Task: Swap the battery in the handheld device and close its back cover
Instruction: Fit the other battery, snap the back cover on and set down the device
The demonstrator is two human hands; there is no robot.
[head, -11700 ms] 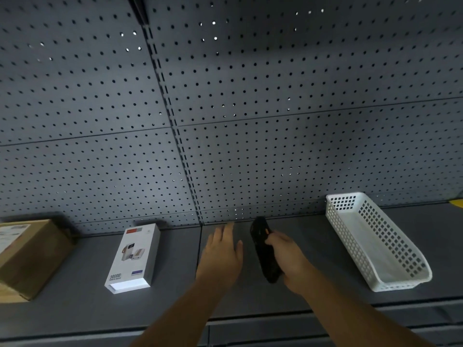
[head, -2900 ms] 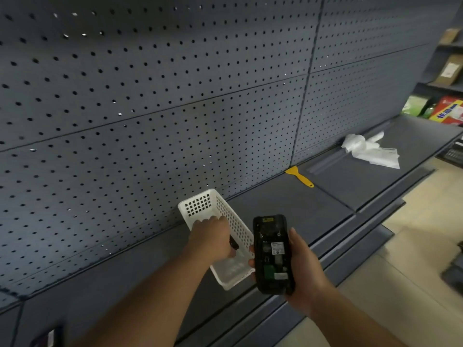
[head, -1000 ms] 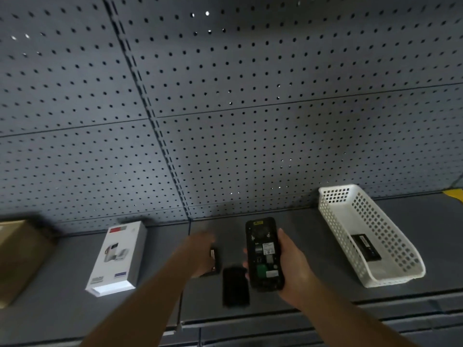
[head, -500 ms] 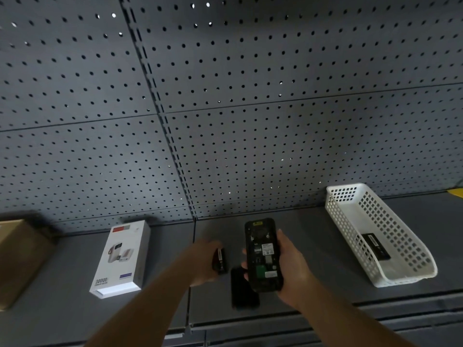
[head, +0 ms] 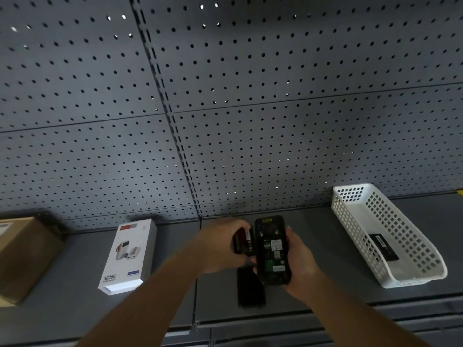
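Black handheld device [head: 272,250] cupped back-up in your right hand [head: 299,261], bay exposed; left hand [head: 220,247] pinches replacement battery [head: 242,244] beside device, ready to seat; back cover [head: 251,288] waits below device

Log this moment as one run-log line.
left hand: holds battery | right hand: holds open device | back cover: on shelf

pegboard [head: 275,134]: matt grey perforated metal
shelf [head: 325,246]: smooth matt grey
basket [head: 411,249] right of right hand [head: 300,261]: white plastic lattice
box [head: 22,254] far left: brown cardboard
device [head: 272,249]: black plastic
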